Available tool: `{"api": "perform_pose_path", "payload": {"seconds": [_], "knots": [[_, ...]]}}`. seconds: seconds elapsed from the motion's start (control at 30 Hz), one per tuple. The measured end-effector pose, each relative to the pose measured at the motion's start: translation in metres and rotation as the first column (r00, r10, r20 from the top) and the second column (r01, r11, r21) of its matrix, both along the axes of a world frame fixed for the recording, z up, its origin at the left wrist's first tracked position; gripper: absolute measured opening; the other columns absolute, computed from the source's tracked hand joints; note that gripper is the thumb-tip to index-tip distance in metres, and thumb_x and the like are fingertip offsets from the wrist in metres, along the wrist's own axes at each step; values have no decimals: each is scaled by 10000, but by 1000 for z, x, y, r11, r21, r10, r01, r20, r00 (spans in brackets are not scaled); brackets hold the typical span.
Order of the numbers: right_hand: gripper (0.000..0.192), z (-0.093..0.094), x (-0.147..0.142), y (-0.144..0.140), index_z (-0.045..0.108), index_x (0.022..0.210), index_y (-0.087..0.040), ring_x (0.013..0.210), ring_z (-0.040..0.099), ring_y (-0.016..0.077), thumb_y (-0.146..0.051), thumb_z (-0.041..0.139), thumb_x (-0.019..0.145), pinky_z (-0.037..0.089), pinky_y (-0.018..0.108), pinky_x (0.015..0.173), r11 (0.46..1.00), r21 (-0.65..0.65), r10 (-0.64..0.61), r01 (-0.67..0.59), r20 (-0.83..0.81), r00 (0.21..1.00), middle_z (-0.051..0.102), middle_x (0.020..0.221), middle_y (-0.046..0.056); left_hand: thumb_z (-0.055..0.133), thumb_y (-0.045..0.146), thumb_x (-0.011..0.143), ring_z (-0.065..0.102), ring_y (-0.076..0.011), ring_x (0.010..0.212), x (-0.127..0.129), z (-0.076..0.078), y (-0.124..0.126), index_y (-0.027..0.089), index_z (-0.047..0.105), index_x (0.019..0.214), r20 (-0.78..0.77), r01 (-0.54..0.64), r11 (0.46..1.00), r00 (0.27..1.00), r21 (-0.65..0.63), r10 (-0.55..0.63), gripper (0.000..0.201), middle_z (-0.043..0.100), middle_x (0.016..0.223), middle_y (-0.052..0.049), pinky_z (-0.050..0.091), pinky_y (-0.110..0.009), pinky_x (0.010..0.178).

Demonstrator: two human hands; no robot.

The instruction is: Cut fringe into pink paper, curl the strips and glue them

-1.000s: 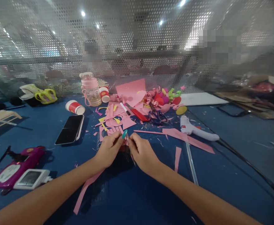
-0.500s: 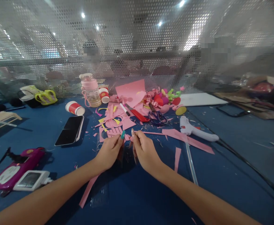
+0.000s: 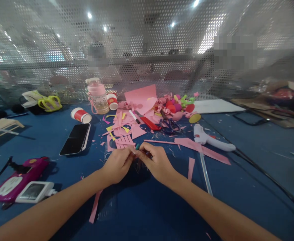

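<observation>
My left hand (image 3: pixel 118 163) and my right hand (image 3: pixel 159 164) meet over the blue table, fingers closed and tips pressed together. A small pink paper piece showed between them a moment ago; the fingers now hide it almost wholly. Just beyond the hands lies a pink paper sheet with slits (image 3: pixel 124 142). A long pink paper strip (image 3: pixel 159 142) runs to the right, by a wider pink offcut (image 3: pixel 202 150). Another pink strip (image 3: pixel 95 207) lies below my left forearm.
Behind are paper scraps (image 3: pixel 137 132), a red cutter (image 3: pixel 149 122), a marker (image 3: pixel 134 116), scissors (image 3: pixel 170 126) and a bottle (image 3: pixel 98 97). A glue gun (image 3: pixel 212 142) with its cable is right; a phone (image 3: pixel 75 140), cup (image 3: pixel 81 115) and purple case (image 3: pixel 18 179) are left.
My hands have come together; the gap between the thumbs has closed, and the pink piece between them has gone from sight. The things on the table stay in place.
</observation>
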State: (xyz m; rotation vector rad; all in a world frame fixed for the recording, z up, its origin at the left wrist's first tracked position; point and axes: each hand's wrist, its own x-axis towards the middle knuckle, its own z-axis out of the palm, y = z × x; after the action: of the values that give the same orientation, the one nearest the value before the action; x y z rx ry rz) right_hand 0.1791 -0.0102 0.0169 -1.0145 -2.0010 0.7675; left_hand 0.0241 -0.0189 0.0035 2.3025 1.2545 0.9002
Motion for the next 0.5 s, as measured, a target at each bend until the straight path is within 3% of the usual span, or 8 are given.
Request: {"api": "perform_pose_path", "payload": {"seconds": [0.23,0.5], "knots": [[276,0,2,-2,548,637,-165,564,472,98,-336,458,834,342,204,528,990,112,-84,85,-9,996,506,569,-11,269,229,873,423,-106,451,-1,2,-3,185,443,774,7,-15,1000,1000,24,15,205,457,519,36,316,-228,483],[287,3,-2,-6,555,636,-160,465,447,84,-365,467,818,334,203,459,992,-32,-123,119,-130,984,493,524,-21,282,254,852,398,-104,435,1,3,-6,204,353,639,-11,-114,988,993,105,115,230,436,499,32,279,-228,463]]}}
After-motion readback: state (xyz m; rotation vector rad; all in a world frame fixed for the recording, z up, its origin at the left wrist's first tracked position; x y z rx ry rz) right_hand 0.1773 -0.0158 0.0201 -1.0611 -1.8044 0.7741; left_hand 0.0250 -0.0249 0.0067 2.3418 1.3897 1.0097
